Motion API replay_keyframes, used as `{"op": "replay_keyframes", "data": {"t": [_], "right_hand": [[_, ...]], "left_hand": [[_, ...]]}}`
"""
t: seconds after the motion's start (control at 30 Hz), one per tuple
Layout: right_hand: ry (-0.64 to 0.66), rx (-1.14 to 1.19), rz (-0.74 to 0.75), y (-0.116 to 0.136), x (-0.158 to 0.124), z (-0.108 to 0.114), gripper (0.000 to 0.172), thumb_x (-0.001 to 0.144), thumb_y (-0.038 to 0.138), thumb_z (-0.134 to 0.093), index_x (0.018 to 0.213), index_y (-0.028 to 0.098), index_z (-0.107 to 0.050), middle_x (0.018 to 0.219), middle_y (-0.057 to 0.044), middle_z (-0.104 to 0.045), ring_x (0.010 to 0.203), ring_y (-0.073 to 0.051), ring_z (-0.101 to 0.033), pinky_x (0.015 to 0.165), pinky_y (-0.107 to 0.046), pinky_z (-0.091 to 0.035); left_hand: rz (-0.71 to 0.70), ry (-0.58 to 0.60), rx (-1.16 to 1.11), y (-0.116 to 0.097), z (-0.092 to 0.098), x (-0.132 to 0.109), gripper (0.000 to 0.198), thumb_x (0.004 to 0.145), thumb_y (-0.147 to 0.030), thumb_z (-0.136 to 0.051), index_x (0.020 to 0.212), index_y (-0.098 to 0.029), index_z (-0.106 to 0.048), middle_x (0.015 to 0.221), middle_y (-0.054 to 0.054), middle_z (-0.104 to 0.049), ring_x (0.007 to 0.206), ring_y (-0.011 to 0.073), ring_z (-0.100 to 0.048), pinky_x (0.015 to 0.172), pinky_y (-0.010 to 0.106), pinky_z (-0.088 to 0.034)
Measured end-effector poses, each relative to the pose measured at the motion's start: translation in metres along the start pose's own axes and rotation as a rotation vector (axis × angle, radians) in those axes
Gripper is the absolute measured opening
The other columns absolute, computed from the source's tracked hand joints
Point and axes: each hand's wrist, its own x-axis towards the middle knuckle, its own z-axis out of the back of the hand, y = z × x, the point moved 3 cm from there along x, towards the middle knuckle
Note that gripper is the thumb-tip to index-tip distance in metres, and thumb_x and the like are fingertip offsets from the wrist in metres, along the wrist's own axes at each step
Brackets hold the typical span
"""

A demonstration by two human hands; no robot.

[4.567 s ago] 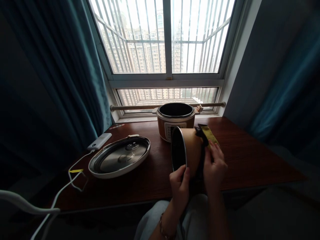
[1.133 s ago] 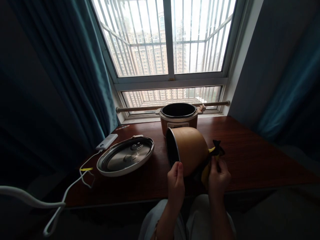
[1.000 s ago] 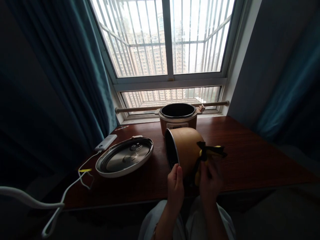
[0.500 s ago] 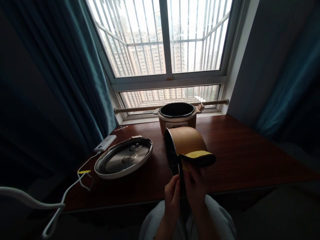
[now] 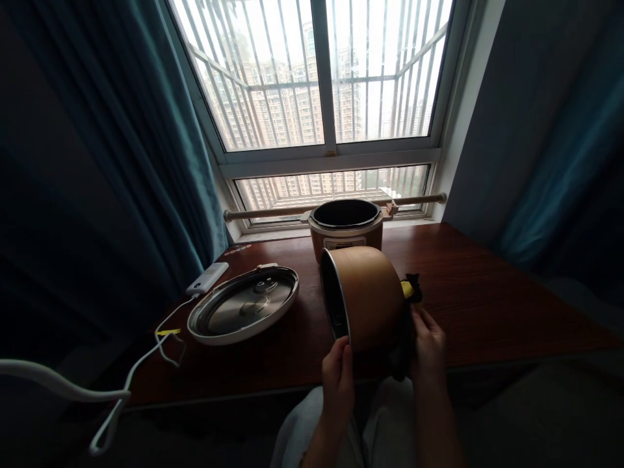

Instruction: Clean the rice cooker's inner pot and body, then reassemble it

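Observation:
A gold inner pot [image 5: 368, 296] with a dark inside lies tipped on its side, its mouth facing left. My left hand [image 5: 337, 370] pinches the near part of its rim. At the pot's base, on the right, my right hand [image 5: 428, 341] is closed on a black and yellow cloth [image 5: 408, 290], which is bunched against the bottom. Behind the pot stands the gold cooker body [image 5: 348, 224], its top open and its cavity dark. The round cooker lid [image 5: 244, 305] rests on the left with its metal inner face up.
On the left of the brown table [image 5: 487, 292] lie a white power strip [image 5: 207, 279] and a white cable [image 5: 129, 377] with a yellow tag [image 5: 169, 332]. A barred window [image 5: 331, 78] rises behind the table, with a blue curtain [image 5: 160, 130] at its left.
My right hand has moved right with the cloth, from near the pot's rim to its base. The left hand keeps hold of the rim, and the pot stays tipped on its side.

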Motion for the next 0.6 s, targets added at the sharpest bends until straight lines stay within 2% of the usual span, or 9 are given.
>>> {"op": "replay_keyframes", "data": {"t": [0.1,0.2,0.3,0.37,0.4,0.47,0.6], "right_hand": [[-0.023,-0.105,0.111,0.008,-0.008,-0.004,0.048,0.063,0.047,-0.069,0.098,0.013,-0.067,0.082,-0.006,-0.069,0.073,-0.021,-0.062,0.066,-0.032,-0.048],[-0.039,-0.387,0.449,0.017,-0.028,-0.014,0.036,0.071,0.044,-0.063,0.090,0.014,-0.069,0.086,-0.007,-0.067,0.081,-0.022,-0.059,0.074,-0.033,-0.046],[0.140,-0.592,0.803,0.015,-0.056,-0.032,0.025,0.077,0.035,-0.058,0.093,0.019,-0.070,0.085,-0.006,-0.062,0.083,-0.018,-0.057,0.075,-0.031,-0.045],[0.275,-0.678,0.930,0.009,-0.070,-0.043,0.022,0.081,0.029,-0.054,0.098,0.024,-0.068,0.082,-0.005,-0.059,0.079,-0.016,-0.056,0.071,-0.029,-0.046],[0.299,-0.704,0.965,0.006,-0.073,-0.045,0.023,0.083,0.027,-0.053,0.100,0.025,-0.068,0.081,-0.004,-0.059,0.079,-0.015,-0.055,0.070,-0.029,-0.046],[0.217,-0.714,0.980,0.005,-0.071,-0.043,0.023,0.084,0.027,-0.051,0.101,0.023,-0.067,0.084,-0.006,-0.059,0.081,-0.017,-0.056,0.070,-0.030,-0.046],[-0.084,-0.654,0.877,0.008,-0.052,-0.030,0.029,0.084,0.033,-0.052,0.103,0.014,-0.064,0.095,-0.012,-0.060,0.091,-0.022,-0.056,0.078,-0.035,-0.045]], "left_hand": [[0.039,-0.002,-0.079,-0.008,-0.001,0.003,0.034,0.085,-0.044,-0.045,0.090,-0.015,-0.061,0.077,0.004,-0.065,0.072,0.0163,-0.058,0.066,0.023,-0.044],[0.087,0.015,-0.158,-0.022,-0.004,0.008,0.034,0.084,-0.046,-0.047,0.086,-0.015,-0.060,0.073,0.002,-0.061,0.068,0.0145,-0.056,0.063,0.022,-0.043],[0.123,0.062,-0.234,-0.036,-0.009,0.014,0.032,0.084,-0.046,-0.048,0.084,-0.015,-0.059,0.072,0.001,-0.060,0.066,0.0131,-0.054,0.061,0.021,-0.042],[0.125,0.075,-0.273,-0.043,-0.011,0.019,0.031,0.083,-0.044,-0.049,0.082,-0.015,-0.058,0.071,0.000,-0.058,0.067,0.0126,-0.053,0.062,0.020,-0.042],[0.130,0.074,-0.287,-0.045,-0.011,0.021,0.030,0.083,-0.044,-0.050,0.080,-0.015,-0.057,0.071,0.000,-0.058,0.067,0.0123,-0.052,0.062,0.020,-0.042],[0.158,0.069,-0.313,-0.046,-0.011,0.025,0.031,0.083,-0.045,-0.050,0.078,-0.015,-0.056,0.069,0.000,-0.056,0.065,0.0111,-0.050,0.060,0.019,-0.041],[0.184,0.071,-0.371,-0.043,-0.010,0.031,0.031,0.083,-0.045,-0.050,0.078,-0.015,-0.054,0.067,0.000,-0.055,0.060,0.0092,-0.048,0.055,0.018,-0.038]]}}
